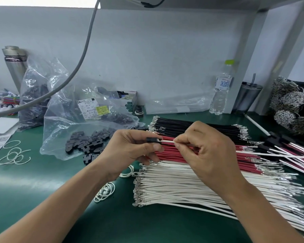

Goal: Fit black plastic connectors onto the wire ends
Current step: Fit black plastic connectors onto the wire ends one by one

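While a black connector (151,139) is pinched by the left hand (130,148), a white wire (167,141) is held at it. The wire is pinched by the right hand (205,148) fingers (178,145).

Both hands meet above the middle of the table (42,199) — the left hand (130,151) holds a connector (152,139), and the right hand (209,148), just to its right, pinches a wire (167,141) whose end meets that connector. Under them lie three rows of wires (191,186), one behind another. Left of the rows sits a heap of loose connectors (88,146), partly inside an open bag (63,130); a second bag (35,95) stands behind it, with a flask (14,65) further back. A bottle (221,90) stands at the wall, behind the wires — a tumbler (249,97) is just to its right. Loops of cord (14,155) lie at the far left.
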Action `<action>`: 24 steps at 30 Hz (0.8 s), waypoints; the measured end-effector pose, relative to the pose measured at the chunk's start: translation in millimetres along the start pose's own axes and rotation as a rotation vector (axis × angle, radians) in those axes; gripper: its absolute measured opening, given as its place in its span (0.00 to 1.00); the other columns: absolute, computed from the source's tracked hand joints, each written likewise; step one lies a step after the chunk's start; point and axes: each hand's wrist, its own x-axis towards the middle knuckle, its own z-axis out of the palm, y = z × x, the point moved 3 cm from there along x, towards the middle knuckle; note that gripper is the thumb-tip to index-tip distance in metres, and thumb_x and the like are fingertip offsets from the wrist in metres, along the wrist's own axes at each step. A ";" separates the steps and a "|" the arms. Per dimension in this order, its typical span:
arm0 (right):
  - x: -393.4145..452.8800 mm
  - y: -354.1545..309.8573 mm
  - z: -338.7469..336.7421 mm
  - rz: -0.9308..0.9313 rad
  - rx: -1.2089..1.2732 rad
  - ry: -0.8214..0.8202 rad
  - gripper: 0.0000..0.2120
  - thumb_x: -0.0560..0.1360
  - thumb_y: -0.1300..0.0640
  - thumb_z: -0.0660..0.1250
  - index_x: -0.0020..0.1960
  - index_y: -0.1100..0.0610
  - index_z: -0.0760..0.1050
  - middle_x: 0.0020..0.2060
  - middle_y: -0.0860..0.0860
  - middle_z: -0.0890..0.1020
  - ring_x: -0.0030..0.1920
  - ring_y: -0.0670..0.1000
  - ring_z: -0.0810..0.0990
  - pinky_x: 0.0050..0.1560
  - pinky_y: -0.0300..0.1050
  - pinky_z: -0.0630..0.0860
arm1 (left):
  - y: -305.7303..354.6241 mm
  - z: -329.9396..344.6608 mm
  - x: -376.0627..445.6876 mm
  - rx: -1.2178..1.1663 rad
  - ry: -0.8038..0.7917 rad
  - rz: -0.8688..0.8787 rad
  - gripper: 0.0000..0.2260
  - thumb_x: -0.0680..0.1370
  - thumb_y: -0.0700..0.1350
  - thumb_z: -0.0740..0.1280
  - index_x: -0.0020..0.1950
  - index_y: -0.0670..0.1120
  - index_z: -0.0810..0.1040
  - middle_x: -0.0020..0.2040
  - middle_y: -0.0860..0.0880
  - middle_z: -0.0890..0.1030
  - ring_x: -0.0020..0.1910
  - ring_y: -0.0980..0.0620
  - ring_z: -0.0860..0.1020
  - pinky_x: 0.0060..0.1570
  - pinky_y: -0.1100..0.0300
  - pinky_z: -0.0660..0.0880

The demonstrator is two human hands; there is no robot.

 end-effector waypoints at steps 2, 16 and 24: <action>0.0 -0.5 4.5 0.036 0.078 -0.020 0.03 0.75 0.57 0.75 0.43 0.51 0.83 0.38 0.42 0.77 0.39 0.44 0.77 0.37 0.40 0.74 | -0.3 -1.8 0.1 0.031 0.002 0.009 0.14 0.69 0.43 0.78 0.54 0.43 0.87 0.46 0.39 0.87 0.36 0.46 0.86 0.34 0.59 0.83; -2.4 3.1 13.3 0.135 0.255 -0.077 0.02 0.75 0.58 0.74 0.43 0.53 0.83 0.38 0.43 0.77 0.41 0.45 0.78 0.41 0.41 0.75 | 5.2 1.5 -2.2 0.209 -0.057 0.064 0.08 0.73 0.45 0.76 0.51 0.48 0.88 0.43 0.43 0.88 0.37 0.46 0.86 0.34 0.59 0.80; -3.0 -3.3 14.9 0.005 0.155 -0.102 0.03 0.76 0.60 0.73 0.43 0.57 0.82 0.39 0.45 0.77 0.39 0.45 0.76 0.40 0.45 0.75 | 0.5 5.0 -2.1 0.272 -0.106 0.098 0.05 0.74 0.49 0.75 0.48 0.51 0.88 0.41 0.45 0.88 0.38 0.47 0.87 0.33 0.61 0.77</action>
